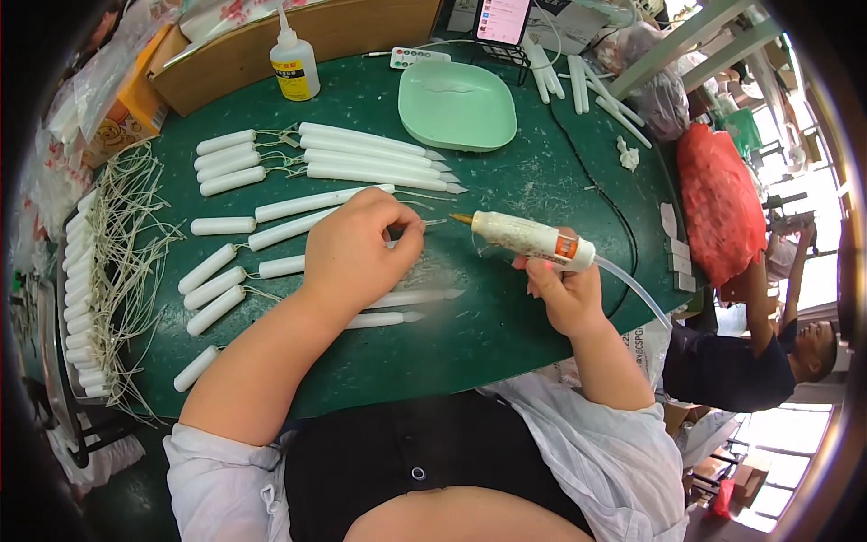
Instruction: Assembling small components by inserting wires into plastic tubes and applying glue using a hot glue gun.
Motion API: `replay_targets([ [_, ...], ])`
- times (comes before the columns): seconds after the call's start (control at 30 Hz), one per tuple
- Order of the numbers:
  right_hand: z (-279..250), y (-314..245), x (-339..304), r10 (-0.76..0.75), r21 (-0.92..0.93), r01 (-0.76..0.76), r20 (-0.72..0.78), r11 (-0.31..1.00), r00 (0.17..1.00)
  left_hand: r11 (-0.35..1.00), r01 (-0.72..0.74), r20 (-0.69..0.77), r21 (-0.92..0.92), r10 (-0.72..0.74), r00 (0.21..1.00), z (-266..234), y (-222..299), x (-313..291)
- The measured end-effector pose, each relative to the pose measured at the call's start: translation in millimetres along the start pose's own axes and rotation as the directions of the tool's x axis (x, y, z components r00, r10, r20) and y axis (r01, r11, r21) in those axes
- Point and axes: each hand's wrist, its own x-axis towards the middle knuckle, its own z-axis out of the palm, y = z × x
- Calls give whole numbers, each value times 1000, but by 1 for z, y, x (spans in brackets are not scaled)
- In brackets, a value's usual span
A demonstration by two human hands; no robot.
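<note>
My right hand [569,294] is closed around a white hot glue gun [524,237], its brass nozzle pointing left. A clear glue stick [632,285] trails from its back end. Just left of the nozzle, my left hand [357,248] pinches a thin pale piece [435,222]; its kind is too small to tell. Under and beside that hand lie long white candle-like tubes [307,200], partly hidden by it. Finished-looking sticks with pointed flame tips [370,154] lie farther up, wired to short white tubes [226,158]. More tipped sticks [415,297] lie below my left hand.
On the green table stand a glue bottle [294,68], a pale green dish [458,135], a remote [420,58] and a phone [501,20]. Wired white tubes [81,289] line the left edge. A black cable [596,172] and red bag [718,208] are right; another person [759,352] is beyond.
</note>
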Motion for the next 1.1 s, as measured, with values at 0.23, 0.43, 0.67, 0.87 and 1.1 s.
replay_targets([
  [0.23, 4, 8, 1, -30, -122, 35, 40, 992, 999, 998, 43, 27, -54, -42, 999, -1, -2, 1],
  [0.43, 5, 7, 4, -66, -176, 78, 72, 981, 995, 999, -5, -21, -54, 4, 1000, -1, -4, 1],
  [0.67, 4, 8, 4, -70, -172, 78, 50, 982, 996, 998, -12, 7, -54, 12, 1000, -3, -2, 0],
  [0.87, 0, -12, 9, -195, -519, 127, -79, 845, 978, 997, -53, 15, -47, 54, 998, -2, -6, -2],
  [1.1, -94, 20, 42, -231, -670, 4, -250, 743, 940, 985, -110, 26, 129, 108, 994, 2, -7, -6],
])
